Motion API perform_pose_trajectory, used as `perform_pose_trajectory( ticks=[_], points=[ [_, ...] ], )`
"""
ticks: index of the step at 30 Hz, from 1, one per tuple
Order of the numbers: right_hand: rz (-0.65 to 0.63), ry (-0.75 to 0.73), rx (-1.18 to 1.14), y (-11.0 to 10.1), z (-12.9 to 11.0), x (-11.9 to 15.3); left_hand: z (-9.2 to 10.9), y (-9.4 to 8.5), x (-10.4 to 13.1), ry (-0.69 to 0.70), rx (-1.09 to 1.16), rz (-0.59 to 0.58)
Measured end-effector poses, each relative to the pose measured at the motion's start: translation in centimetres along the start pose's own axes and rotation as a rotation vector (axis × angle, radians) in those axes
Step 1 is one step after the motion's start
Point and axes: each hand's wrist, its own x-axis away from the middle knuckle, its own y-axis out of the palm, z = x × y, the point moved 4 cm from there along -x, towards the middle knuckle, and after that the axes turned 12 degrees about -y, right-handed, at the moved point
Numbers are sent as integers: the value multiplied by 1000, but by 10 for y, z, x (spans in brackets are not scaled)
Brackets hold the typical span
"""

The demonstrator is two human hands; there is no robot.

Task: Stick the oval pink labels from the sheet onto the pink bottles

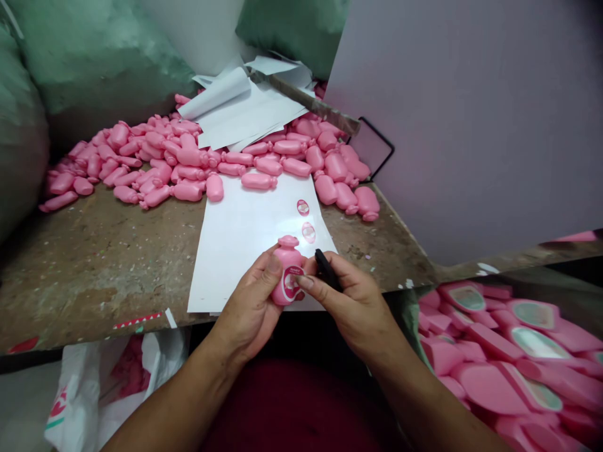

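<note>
A small pink bottle (287, 253) stands nearly upright between my hands, over the front edge of the table. My left hand (247, 307) is closed round its left side, thumb on the front. On the bottle's face is an oval dark-pink label (291, 280), and the thumb of my right hand (355, 304) presses against it. Tucked in the curled fingers of that same hand is a slim black tool (326, 269), whose working end I cannot make out. Beneath lies a white sheet (240, 238) with two oval stickers (308, 232) at its right side.
Many pink bottles (155, 157) are heaped across the table's back, with loose white papers (249, 107) on top. Large green sacks (103, 56) stand behind. At lower right is a sack of larger pink containers (499, 383); a white plastic bag (80, 389) sits lower left.
</note>
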Motion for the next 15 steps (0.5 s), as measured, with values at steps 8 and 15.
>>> perform_pose_trajectory(
  ticks=[8,15],
  points=[
    [88,76,-241,-9,2,-8,2,-6,-2,-39,-35,11],
    [-82,60,-165,-10,-6,-10,2,-4,-3,4,-5,51]
  ],
)
